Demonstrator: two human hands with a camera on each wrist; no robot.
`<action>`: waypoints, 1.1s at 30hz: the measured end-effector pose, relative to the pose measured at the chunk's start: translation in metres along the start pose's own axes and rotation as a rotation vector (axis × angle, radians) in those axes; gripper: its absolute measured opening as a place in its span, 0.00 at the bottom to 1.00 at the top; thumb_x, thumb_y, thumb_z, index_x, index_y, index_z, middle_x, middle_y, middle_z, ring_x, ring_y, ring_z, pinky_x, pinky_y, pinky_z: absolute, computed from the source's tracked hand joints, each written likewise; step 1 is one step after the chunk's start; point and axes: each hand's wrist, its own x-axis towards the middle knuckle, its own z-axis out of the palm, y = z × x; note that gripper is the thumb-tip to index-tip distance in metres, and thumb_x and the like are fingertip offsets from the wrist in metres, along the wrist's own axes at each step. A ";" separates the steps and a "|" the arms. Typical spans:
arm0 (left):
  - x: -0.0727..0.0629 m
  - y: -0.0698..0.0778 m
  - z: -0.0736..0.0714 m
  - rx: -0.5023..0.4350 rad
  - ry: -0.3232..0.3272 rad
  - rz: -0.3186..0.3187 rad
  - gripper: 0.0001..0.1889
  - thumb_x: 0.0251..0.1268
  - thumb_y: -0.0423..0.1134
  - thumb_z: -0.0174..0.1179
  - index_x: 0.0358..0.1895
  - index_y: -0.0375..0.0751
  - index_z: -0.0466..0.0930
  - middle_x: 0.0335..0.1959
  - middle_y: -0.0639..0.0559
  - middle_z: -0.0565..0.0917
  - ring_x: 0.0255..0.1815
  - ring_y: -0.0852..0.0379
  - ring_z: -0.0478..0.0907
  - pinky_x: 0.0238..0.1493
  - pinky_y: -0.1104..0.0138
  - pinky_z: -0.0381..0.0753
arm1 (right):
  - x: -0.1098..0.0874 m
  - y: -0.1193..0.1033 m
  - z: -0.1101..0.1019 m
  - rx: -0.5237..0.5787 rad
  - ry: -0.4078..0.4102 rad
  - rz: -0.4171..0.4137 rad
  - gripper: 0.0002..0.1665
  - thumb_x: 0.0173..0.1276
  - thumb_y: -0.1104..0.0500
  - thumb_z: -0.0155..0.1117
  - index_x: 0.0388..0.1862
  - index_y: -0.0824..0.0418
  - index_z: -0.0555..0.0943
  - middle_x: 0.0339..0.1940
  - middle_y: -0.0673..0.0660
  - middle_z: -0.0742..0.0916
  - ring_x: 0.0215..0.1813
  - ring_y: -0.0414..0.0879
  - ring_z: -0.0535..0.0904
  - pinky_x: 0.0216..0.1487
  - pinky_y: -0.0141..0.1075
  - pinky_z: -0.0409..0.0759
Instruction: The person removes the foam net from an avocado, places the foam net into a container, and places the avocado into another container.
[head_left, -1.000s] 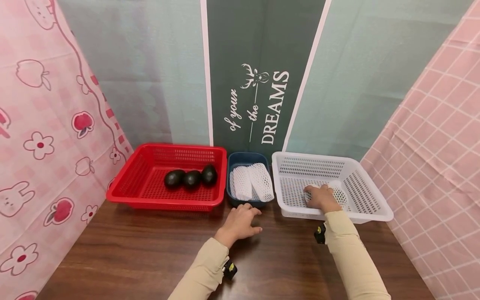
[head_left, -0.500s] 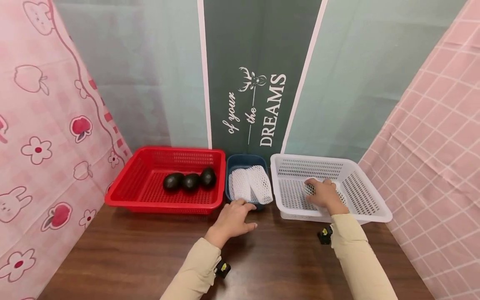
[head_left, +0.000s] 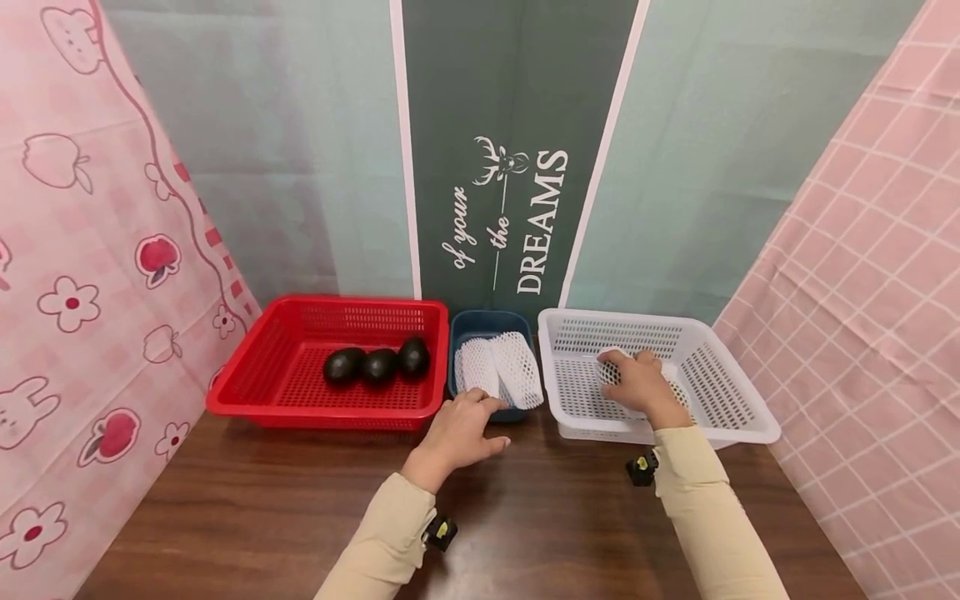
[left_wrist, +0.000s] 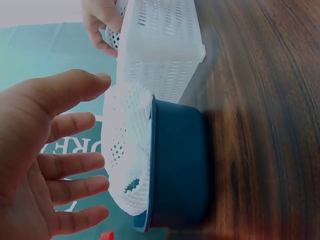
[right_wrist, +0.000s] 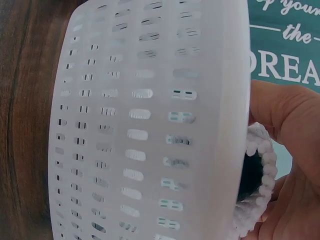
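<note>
My right hand (head_left: 639, 385) is inside the white basket (head_left: 581, 429), gripping an avocado in a white foam net sleeve (head_left: 609, 372). In the right wrist view, the avocado's dark end (right_wrist: 251, 175) shows through the sleeve's opening; the basket wall hides part of it. Another netted item (head_left: 679, 392) lies beside that hand, mostly covered. My left hand (head_left: 461, 427) hovers at the front of the small blue bin (head_left: 491, 317). Its fingers are spread and hold nothing, as the left wrist view shows. Several white foam net sleeves (head_left: 517, 367) lie in the bin, one overhanging its rim.
To the left, a red basket (head_left: 315, 410) holds three dark avocados (head_left: 379, 367) in a row. All the containers stand side by side on a brown wooden table (head_left: 540, 517), against a printed curtain (head_left: 517, 83). Pink cloths (head_left: 862, 292) hang at both sides.
My left hand has shifted slightly left and forward, closer to the blue bin. The right hand has moved a little up and left with the netted avocado, whose sleeve end now shows.
</note>
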 end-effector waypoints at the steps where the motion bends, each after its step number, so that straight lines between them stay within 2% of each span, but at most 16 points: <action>1: -0.001 0.000 0.000 0.001 0.004 0.002 0.24 0.52 0.52 0.65 0.52 0.47 0.80 0.43 0.49 0.78 0.44 0.53 0.74 0.39 0.58 0.75 | -0.001 -0.001 0.000 0.003 0.007 0.000 0.29 0.55 0.55 0.67 0.57 0.59 0.74 0.43 0.71 0.74 0.47 0.66 0.62 0.38 0.56 0.68; 5: -0.008 0.003 -0.004 0.016 0.039 0.028 0.24 0.52 0.52 0.65 0.51 0.46 0.80 0.44 0.48 0.77 0.45 0.52 0.73 0.39 0.58 0.74 | -0.006 -0.005 0.001 0.025 0.046 -0.017 0.29 0.54 0.56 0.67 0.57 0.58 0.74 0.43 0.72 0.73 0.47 0.66 0.63 0.37 0.57 0.68; 9: -0.016 0.003 -0.010 0.038 0.081 0.046 0.23 0.51 0.52 0.66 0.51 0.47 0.80 0.45 0.48 0.77 0.46 0.50 0.73 0.40 0.56 0.74 | -0.012 -0.014 0.000 0.041 0.101 -0.053 0.29 0.54 0.57 0.66 0.57 0.57 0.74 0.47 0.76 0.70 0.50 0.69 0.63 0.39 0.60 0.68; 16: -0.025 -0.006 -0.015 0.021 0.109 0.031 0.24 0.50 0.51 0.67 0.51 0.46 0.80 0.46 0.46 0.77 0.45 0.48 0.73 0.40 0.54 0.74 | -0.021 -0.029 0.000 0.017 0.162 -0.123 0.30 0.52 0.58 0.67 0.57 0.56 0.75 0.52 0.79 0.67 0.57 0.71 0.60 0.40 0.63 0.70; 23: -0.035 -0.017 -0.022 -0.008 0.160 0.026 0.23 0.48 0.49 0.69 0.49 0.45 0.81 0.47 0.44 0.77 0.47 0.48 0.73 0.42 0.52 0.74 | -0.029 -0.045 -0.002 0.028 0.222 -0.181 0.30 0.50 0.60 0.66 0.56 0.53 0.76 0.57 0.77 0.66 0.59 0.70 0.58 0.42 0.64 0.70; 33: -0.048 -0.032 -0.033 0.004 0.172 -0.011 0.23 0.47 0.48 0.69 0.49 0.45 0.81 0.48 0.42 0.77 0.48 0.45 0.73 0.43 0.51 0.74 | -0.040 -0.061 -0.001 0.044 0.291 -0.291 0.29 0.48 0.61 0.67 0.53 0.53 0.77 0.55 0.74 0.69 0.57 0.70 0.62 0.44 0.62 0.70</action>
